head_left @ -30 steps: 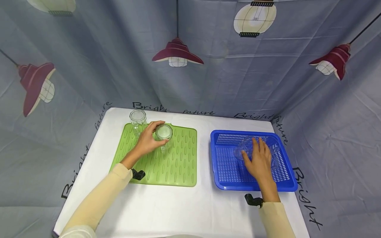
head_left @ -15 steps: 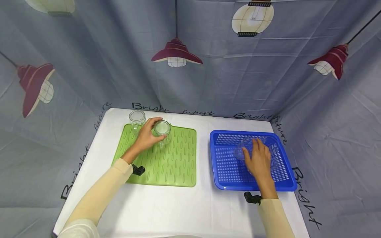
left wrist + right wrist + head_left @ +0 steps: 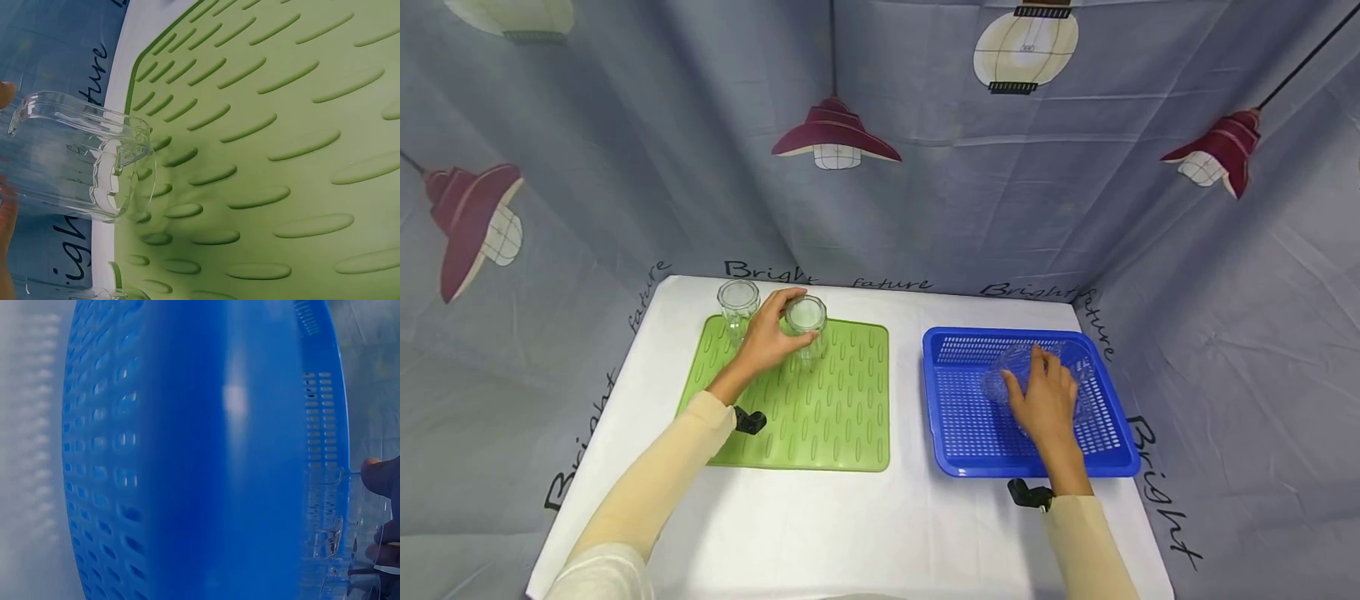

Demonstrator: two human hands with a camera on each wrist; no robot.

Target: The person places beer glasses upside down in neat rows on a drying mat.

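In the head view my left hand (image 3: pixel 769 335) grips a clear glass mug (image 3: pixel 806 315) between thumb and fingers, over the back of a green ridged mat (image 3: pixel 842 400). The left wrist view shows this mug's handle (image 3: pixel 75 103) and its thin rim toward the mat. A second glass mug (image 3: pixel 738 298) stands at the mat's back left corner, partly behind the hand. My right hand (image 3: pixel 1047 400) reaches into a blue plastic basket (image 3: pixel 934 400), its fingers and thumb around a clear glass mug (image 3: pixel 365 519). Much of that glass is hidden by the hand.
More clear glass (image 3: pixel 1000 379) lies in the basket, hard to make out against the blue. Mat and basket rest on a white-covered table (image 3: pixel 850 533). A grey curtain (image 3: pixel 880 217) printed with lamps and lettering encloses the back and sides.
My left hand has carried its mug a little farther back over the mat. My right hand stays in the basket, its fingers drawn slightly closer together. The head view has shifted slightly.
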